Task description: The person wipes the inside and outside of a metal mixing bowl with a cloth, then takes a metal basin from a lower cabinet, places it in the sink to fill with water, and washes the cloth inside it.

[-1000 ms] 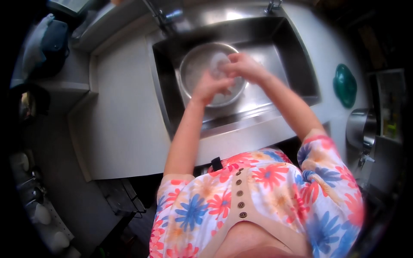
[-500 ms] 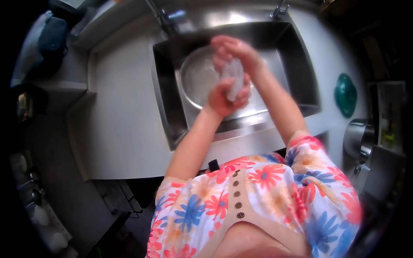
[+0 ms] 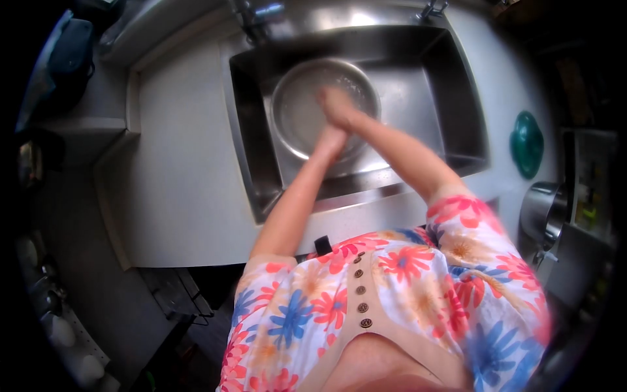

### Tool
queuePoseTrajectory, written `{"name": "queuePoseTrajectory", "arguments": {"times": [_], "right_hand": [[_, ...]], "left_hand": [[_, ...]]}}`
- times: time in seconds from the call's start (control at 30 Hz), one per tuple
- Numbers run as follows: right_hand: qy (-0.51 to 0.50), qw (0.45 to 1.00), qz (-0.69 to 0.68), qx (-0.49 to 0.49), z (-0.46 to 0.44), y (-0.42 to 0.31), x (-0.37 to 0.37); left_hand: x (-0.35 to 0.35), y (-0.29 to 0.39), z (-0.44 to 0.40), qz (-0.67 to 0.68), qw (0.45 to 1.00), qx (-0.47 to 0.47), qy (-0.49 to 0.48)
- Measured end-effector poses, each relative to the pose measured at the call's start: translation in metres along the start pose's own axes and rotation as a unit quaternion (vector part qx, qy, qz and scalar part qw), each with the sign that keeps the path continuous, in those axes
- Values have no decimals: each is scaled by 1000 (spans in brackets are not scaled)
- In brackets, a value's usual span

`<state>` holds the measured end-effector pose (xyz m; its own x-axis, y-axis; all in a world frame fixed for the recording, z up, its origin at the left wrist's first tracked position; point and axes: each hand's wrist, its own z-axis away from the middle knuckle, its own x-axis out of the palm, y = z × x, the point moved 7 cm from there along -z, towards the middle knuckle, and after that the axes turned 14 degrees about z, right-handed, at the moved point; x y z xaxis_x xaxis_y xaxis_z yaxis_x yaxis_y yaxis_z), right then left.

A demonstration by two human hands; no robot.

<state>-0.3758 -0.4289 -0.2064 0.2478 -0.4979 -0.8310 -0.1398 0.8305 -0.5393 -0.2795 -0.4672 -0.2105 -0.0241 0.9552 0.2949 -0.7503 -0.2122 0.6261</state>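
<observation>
A round metal basin (image 3: 281, 121) of cloudy water stands in the left half of the steel sink. Both of my hands are down in it, one crossing over the other. My right hand (image 3: 337, 106) is uppermost, smeared by motion, so its fingers do not show clearly. Beneath it, my left hand (image 3: 332, 136) shows little more than the wrist; its fingers are hidden under the right hand and the water. The whitish wet cloth seen earlier cannot be made out now.
The steel sink (image 3: 450, 104) has high walls and a tap (image 3: 251, 26) at its back left, with a smaller tap (image 3: 431, 12) at the back right. On the right counter lie a green plastic item (image 3: 526, 145) and a metal pot (image 3: 542, 208). A white counter (image 3: 176, 163) extends leftward.
Both hands have gone down into the basin from above it. The whitish wet cloth, gripped in my left hand before, has dropped out of sight with them.
</observation>
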Motion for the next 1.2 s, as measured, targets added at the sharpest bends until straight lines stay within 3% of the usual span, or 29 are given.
{"name": "queuePoseTrajectory", "arguments": {"times": [0.03, 0.13, 0.17, 0.2, 0.23, 0.3, 0.33, 0.37, 0.4, 0.47, 0.53, 0.6, 0.7, 0.77, 0.83, 0.97, 1.07, 1.13, 1.17, 1.2], "right_hand": [[26, 999, 29, -21, 1, -4, -5], [-75, 995, -68, 11, 3, -22, -36], [-150, 979, -137, -5, 6, -38, -51], [-228, 932, -280, 14, 13, -51, -69], [-238, 892, -384, -25, 10, -52, -83], [-254, 779, -572, -51, 11, -62, -101], [-261, 711, -652, -39, 21, -71, -107], [-266, 636, -724, -28, 31, -80, -114], [-258, 619, -741, -49, 40, -91, -120], [-273, 541, -743, -284, 50, -110, -141], [-330, 448, -733, -391, 58, -129, -171], [-295, 600, -691, -274, 56, -133, -181], [-243, 783, -570, -57, 42, -114, -164], [-206, 816, -538, 38, 25, -87, -128], [-154, 839, -508, 118, 13, -57, -83], [-15, 903, -369, 220, 13, -5, -18], [48, 925, -272, 260, 17, 4, -10], [37, 934, -262, 241, 18, -7, -28], [-28, 919, -306, 246, 21, -16, -38], [-99, 895, -382, 209, 16, -16, -36]], "left_hand": [[1, 3, 6, 3, 999, -31, -24], [3, 29, 25, 76, 990, -23, -117], [6, 32, 26, 130, 981, -25, -140], [9, 34, 26, 184, 969, -26, -162], [12, 36, 29, 238, 953, -28, -184], [40, 46, 55, 365, 867, -52, -335], [55, 56, 74, 421, 808, -61, -408], [69, 65, 90, 426, 791, -49, -436], [79, 73, 97, 433, 766, -39, -474], [92, 82, 113, 445, 711, -26, -543], [97, 94, 128, 422, 729, -7, -538], [99, 100, 136, 374, 755, -11, -538], [79, 94, 112, 317, 891, 28, -325], [59, 86, 90, 267, 948, 66, -162], [26, 60, 43, 93, 979, 180, -26], [-10, 33, 7, -185, 913, 315, 181], [-20, 19, -2, -171, 942, 217, 192], [-14, 28, -4, -237, 915, 264, 190], [-11, 31, -4, -268, 900, 288, 188], [-9, 24, -7, -151, 962, 203, 106]]}}
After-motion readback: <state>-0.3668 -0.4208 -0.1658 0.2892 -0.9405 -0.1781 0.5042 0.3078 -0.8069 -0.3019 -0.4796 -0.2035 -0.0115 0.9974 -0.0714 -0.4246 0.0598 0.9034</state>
